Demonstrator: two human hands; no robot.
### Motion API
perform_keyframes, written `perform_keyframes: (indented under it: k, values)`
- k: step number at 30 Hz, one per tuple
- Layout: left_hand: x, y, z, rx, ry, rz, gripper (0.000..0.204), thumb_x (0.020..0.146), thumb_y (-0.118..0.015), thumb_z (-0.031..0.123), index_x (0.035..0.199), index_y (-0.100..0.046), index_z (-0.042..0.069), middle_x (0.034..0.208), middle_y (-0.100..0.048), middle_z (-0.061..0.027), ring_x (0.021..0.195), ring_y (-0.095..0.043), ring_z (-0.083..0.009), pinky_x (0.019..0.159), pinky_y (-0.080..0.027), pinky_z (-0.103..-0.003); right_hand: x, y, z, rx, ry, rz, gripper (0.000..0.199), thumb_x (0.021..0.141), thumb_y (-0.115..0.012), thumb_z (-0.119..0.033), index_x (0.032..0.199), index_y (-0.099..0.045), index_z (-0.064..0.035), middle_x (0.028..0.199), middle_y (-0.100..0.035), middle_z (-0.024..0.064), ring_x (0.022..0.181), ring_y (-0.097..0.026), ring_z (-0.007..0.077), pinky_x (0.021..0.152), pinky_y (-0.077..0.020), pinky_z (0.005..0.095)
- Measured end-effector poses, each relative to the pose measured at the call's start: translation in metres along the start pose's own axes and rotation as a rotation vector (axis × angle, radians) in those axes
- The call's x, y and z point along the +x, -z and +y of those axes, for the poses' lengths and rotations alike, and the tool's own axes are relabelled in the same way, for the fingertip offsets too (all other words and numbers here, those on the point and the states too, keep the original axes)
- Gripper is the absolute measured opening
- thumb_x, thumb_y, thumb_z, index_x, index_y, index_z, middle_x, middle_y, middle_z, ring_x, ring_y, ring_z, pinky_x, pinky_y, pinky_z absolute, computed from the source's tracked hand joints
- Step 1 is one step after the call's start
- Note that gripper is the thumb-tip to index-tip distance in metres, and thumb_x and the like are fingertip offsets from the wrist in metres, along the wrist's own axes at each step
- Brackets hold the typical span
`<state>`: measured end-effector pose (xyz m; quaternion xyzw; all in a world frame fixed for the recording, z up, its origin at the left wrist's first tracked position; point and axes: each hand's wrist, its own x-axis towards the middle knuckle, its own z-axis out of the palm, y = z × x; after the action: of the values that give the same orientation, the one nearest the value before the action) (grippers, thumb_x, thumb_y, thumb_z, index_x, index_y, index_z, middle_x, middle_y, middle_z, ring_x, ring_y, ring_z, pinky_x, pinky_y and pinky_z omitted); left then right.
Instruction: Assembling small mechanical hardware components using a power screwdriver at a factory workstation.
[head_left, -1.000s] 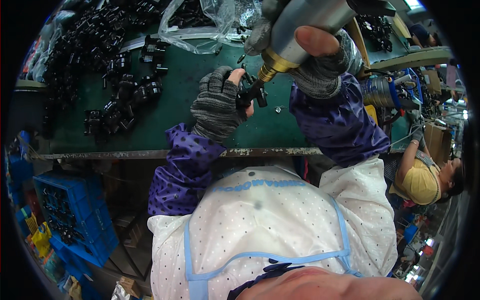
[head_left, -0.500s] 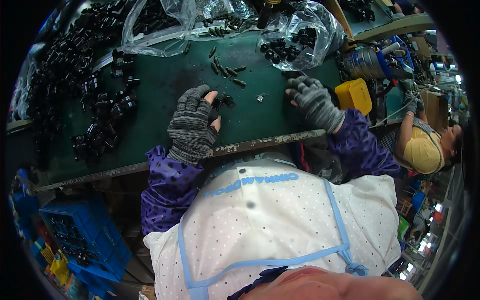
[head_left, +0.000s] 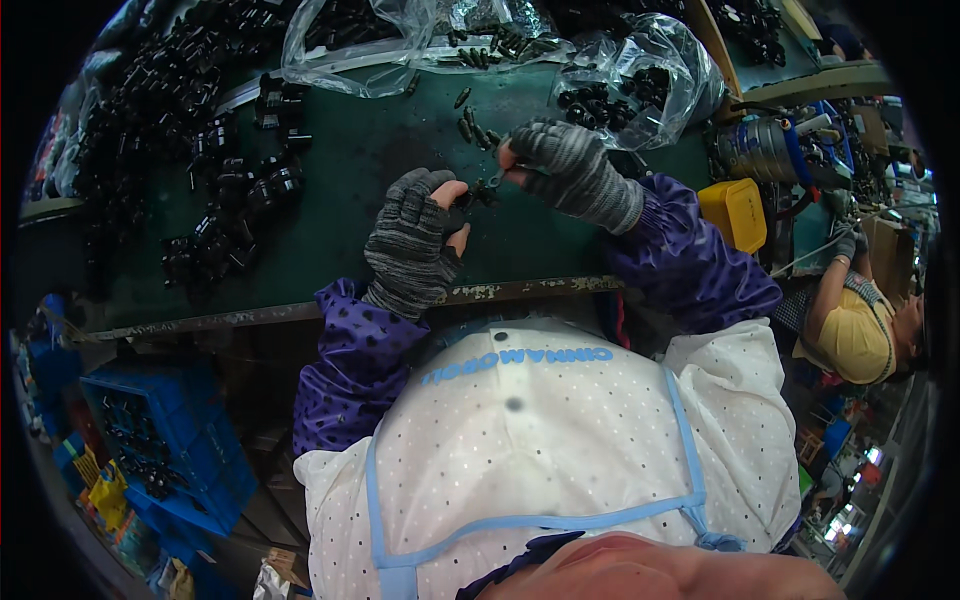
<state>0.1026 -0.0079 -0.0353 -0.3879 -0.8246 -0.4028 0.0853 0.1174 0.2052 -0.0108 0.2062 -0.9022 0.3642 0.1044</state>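
— We are at a green tabletop [head_left: 380, 150] in a busy workshop. Far left, heaps of black fittings [head_left: 215, 215] crowd it; below its worn front edge stands a blue crate [head_left: 165, 440] on the floor.

— And our hands?

— Our left hand [head_left: 412, 240], in a grey knit glove, rests near the middle of the tabletop with its fingers curled and the bare thumb tip pressed to a small black part [head_left: 470, 195]. Just beside it our right hand [head_left: 565, 172] pinches a thin metal piece [head_left: 497, 180], fingers closed on it, its end aimed at that part. Whether the two pieces already touch, we cannot tell.

— So which step are we in?

— We judge it the joining step: one piece steadied, the other being fed in. The next move calls for a short, straight push, with the left thumb holding the part firm.

— Any room to work?

— A bare strip of green lies between the hands and the front edge. Behind them sit loose dark screws [head_left: 470, 125] and clear plastic bags [head_left: 640, 75] of parts. To the right, a yellow box [head_left: 735, 212] sits past the tabletop's end, and a co-worker in a yellow shirt [head_left: 855, 340] sits well apart.
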Motion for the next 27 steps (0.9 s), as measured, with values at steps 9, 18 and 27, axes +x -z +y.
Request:
perform_keyframes:
  k: [9, 18, 27]
  values:
    - [0.0, -0.003, 0.0, 0.127, -0.08, 0.007, 0.048, 0.057, -0.064, 0.005, 0.103, -0.061, 0.018, 0.096, -0.052, -0.0057, 0.092, -0.05, -0.0258, 0.075, -0.045, -0.036, 0.014, -0.001, -0.006, 0.093, -0.116, -0.145, 0.015, 0.072, -0.062, -0.01, 0.086, -0.058, -0.0059, 0.076, -0.059, 0.007, 0.071, -0.059, 0.0191, 0.063, -0.0476, 0.0287]
    - [0.005, -0.007, 0.002, 0.152, -0.085, 0.028, 0.049, 0.056, -0.066, 0.001, 0.102, -0.062, 0.017, 0.096, -0.053, -0.0061, 0.09, -0.051, -0.0246, 0.077, -0.045, -0.033, 0.028, -0.009, 0.011, 0.474, -0.635, -0.418, 0.017, 0.077, -0.06, -0.009, 0.092, -0.057, -0.0001, 0.077, -0.06, 0.0027, 0.071, -0.054, 0.0076, 0.063, -0.0459, 0.0233]
    - [-0.001, -0.006, 0.001, 0.154, -0.074, 0.02, 0.049, 0.057, -0.067, 0.002, 0.103, -0.061, 0.017, 0.097, -0.054, -0.0057, 0.091, -0.051, -0.0248, 0.079, -0.044, -0.033, -0.003, -0.018, 0.001, 0.142, -0.028, -0.126, 0.021, 0.073, -0.057, -0.002, 0.094, -0.058, -0.0048, 0.074, -0.057, 0.0073, 0.069, -0.057, 0.0208, 0.061, -0.0469, 0.0291]
